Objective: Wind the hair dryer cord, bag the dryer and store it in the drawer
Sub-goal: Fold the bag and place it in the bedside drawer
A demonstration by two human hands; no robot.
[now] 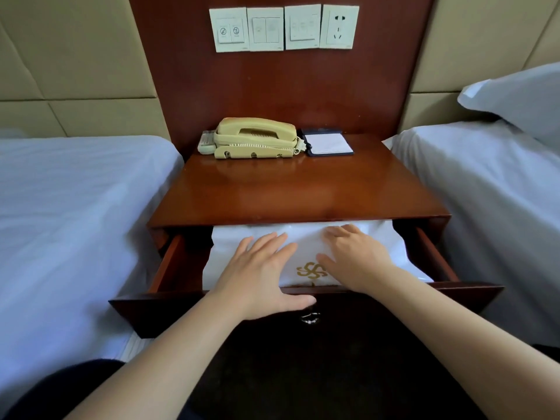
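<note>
Two bare forearms reach from the bottom of the frame to an open drawer (169, 262) pulled out of a wooden nightstand (297, 192) between two white-sheeted beds (75, 207). A white bag (230, 242) with a gold emblem (312, 270) fills the drawer from its front rim to under the nightstand top; its contents are hidden. The left hand (257, 268) lies flat on the bag, fingers spread, thumb along the drawer's front edge. The right hand (354, 256) presses the bag nearer the drawer's back, fingers extended and gripping nothing. A ring pull (310, 317) hangs on the drawer front. At the nightstand's back edge sit a beige telephone (256, 137) and a notepad (328, 143); wall switches (266, 28) are above.
</note>
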